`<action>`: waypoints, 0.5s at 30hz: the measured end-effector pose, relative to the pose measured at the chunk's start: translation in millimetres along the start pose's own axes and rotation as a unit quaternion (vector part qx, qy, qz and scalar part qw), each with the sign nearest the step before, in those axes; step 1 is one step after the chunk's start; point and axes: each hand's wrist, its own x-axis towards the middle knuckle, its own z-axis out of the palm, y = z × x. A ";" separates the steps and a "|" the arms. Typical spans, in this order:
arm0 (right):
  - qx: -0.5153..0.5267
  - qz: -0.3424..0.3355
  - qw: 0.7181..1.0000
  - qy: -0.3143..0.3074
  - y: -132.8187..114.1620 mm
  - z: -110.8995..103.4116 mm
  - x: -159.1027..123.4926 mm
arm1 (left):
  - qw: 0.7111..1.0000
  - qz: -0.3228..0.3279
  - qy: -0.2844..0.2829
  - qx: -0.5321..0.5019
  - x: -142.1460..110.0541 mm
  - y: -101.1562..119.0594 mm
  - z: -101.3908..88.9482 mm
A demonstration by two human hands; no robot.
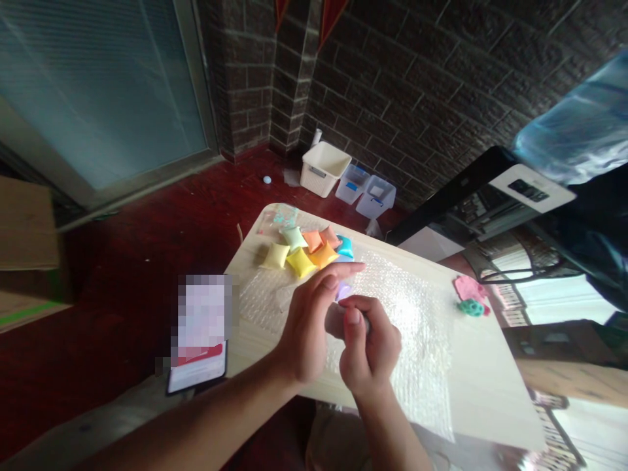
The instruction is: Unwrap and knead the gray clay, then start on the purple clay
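My right hand (369, 343) is closed, with thumb and curled fingers round a grey lump of modelling clay (335, 322), partly hidden by the fingers. My left hand (310, 320) is held upright beside it, fingers stretched out and thumb raised, the palm turned toward the lump. Whether the palm touches the lump I cannot tell. Both hands are above the table. Just behind them a small purple piece (343, 290) shows on the bubble wrap (417, 327). Beyond my left fingertips lie several pillow-shaped packets, among them a yellow packet (301, 262), an orange packet (324, 254) and a blue packet (345, 246).
At the right of the pale table (485, 366) lie a pink piece (470, 289) and a green piece (471, 307). A phone (199, 373) is at the left edge. A white basket (324, 171) and clear bins (375, 196) stand on the floor behind, by the brick wall.
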 end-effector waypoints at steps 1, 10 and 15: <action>0.042 0.049 0.998 0.001 -1.4 2.1 1.2 | 0.998 0.038 -0.015 0.044 0.2 1.0 -1.5; 0.177 0.254 0.951 -0.016 -2.5 3.1 13.2 | 0.948 0.196 -0.115 0.225 2.4 2.3 -5.2; 0.155 0.248 0.956 -0.006 10.8 5.7 3.9 | 0.951 0.163 -0.130 0.229 3.1 -7.5 -4.2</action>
